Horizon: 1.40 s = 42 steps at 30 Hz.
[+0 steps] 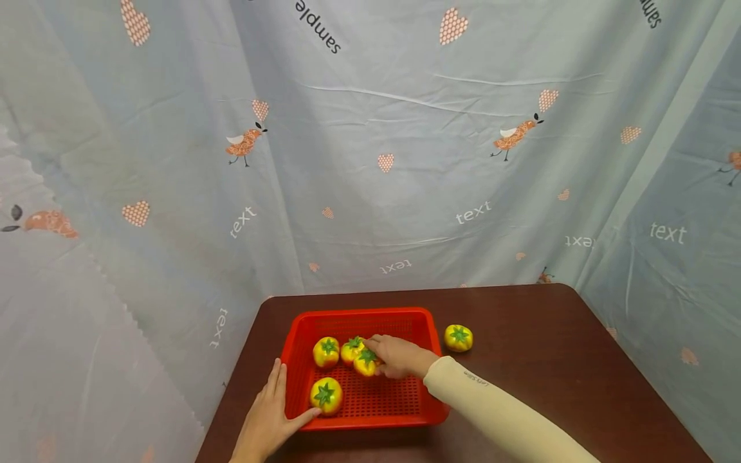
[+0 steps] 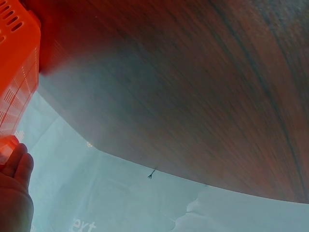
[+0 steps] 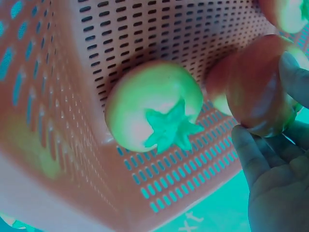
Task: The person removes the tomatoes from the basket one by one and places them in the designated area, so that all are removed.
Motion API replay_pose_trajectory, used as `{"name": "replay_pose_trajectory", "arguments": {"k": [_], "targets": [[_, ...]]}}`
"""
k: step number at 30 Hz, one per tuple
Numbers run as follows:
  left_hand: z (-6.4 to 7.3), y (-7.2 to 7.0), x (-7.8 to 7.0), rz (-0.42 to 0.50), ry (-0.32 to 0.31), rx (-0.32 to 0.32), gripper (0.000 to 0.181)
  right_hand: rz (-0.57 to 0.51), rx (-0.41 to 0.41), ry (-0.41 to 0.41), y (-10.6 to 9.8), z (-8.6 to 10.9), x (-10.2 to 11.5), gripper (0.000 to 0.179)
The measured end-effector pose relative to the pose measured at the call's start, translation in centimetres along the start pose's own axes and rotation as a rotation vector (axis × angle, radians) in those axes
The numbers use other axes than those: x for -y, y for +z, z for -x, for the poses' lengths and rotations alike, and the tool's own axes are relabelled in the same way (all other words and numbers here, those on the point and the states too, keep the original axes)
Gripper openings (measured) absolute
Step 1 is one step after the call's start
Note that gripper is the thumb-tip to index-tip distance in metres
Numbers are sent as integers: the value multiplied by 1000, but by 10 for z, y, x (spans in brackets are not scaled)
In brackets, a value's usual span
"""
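Note:
My right hand [image 1: 398, 357] reaches into a red plastic basket [image 1: 399, 421] and grips a yellow-red tomato [image 1: 366, 366] with a green star-shaped top. In the right wrist view, thumb and fingers wrap the same tomato [image 3: 258, 92]. Touching or close behind it is another tomato [image 1: 349, 352]. Further left in the basket sits a third tomato [image 1: 325, 355], and one more tomato [image 1: 327, 396] lies near the front left corner. My left hand [image 1: 267, 415] rests on that corner with fingers straight along the left rim and thumb over the front rim, beside the nearest tomato.
A single tomato [image 1: 458, 338] stands on the dark brown table [image 1: 532, 360], just right of the basket. Pale patterned cloth [image 1: 370, 193] hangs behind the table and along both sides. The basket's walls and floor are slotted.

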State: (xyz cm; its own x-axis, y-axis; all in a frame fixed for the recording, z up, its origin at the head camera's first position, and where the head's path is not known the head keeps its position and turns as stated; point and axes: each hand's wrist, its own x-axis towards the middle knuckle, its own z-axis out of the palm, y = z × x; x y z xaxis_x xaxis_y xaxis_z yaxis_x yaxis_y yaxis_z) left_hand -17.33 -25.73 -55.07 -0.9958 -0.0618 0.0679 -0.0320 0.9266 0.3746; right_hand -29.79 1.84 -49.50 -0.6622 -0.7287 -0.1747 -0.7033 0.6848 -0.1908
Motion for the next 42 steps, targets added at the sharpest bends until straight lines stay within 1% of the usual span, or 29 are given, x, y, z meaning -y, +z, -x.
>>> {"name": "replay_pose_trajectory", "arguments": {"k": [4, 6, 10, 15, 22, 30, 36, 42], "targets": [[0, 1, 0, 7, 7, -11, 121, -61, -15, 28, -6, 3, -6, 70], [0, 2, 0, 9, 11, -18, 121, -73, -27, 39, -10, 4, -9, 70], [1, 2, 1, 3, 13, -24, 122, -86, -54, 35, -15, 7, -15, 71], [1, 2, 1, 0, 7, -14, 122, -119, -87, 34, -21, 10, -23, 73], [1, 2, 1, -9, -1, -8, 122, -115, -109, 34, -24, 14, -34, 71], [2, 4, 2, -7, 14, -24, 121, -161, -139, 62, -29, 22, -47, 70], [1, 4, 1, -15, 4, -17, 122, -159, -181, 101, -35, 26, -59, 71], [1, 5, 0, -14, 11, -22, 121, -160, -233, 106, -35, 32, -71, 70]]}}
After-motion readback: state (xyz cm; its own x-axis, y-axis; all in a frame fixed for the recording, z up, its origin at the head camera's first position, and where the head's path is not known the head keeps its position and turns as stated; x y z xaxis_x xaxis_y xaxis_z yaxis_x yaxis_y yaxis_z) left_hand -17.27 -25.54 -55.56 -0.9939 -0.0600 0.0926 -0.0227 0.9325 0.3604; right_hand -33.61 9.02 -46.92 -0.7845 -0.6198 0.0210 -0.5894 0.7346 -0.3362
